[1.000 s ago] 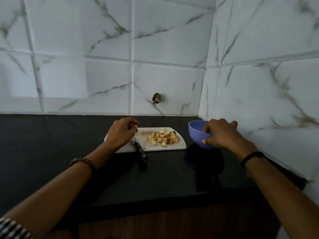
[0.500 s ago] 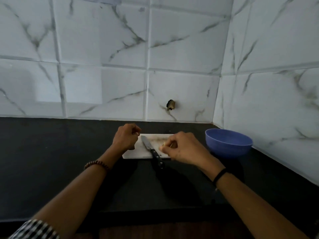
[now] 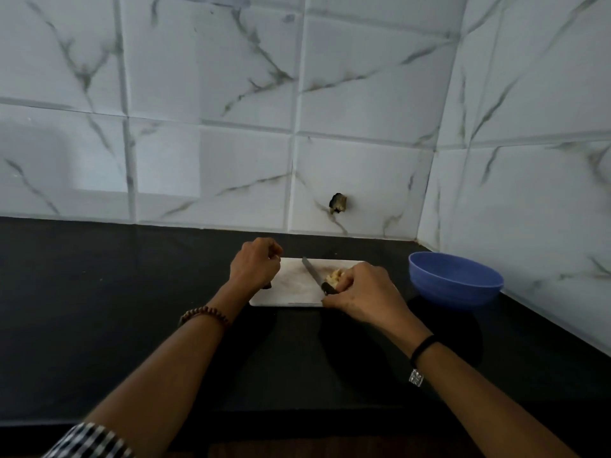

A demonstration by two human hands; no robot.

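Right hand (image 3: 363, 292) curled over the diced pieces (image 3: 334, 276) mid-frame (or gripping the knife (image 3: 312, 271)? can't tell), left hand (image 3: 254, 266) clenched empty; scoop small handfuls into the bowl (image 3: 456, 282) at right

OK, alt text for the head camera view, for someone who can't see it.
A person's right hand curls over a heap of chopped pieces on a white cutting board, beside a knife, while the left hand rests as a fist on the board's left edge. A blue bowl stands to the right on the black counter.
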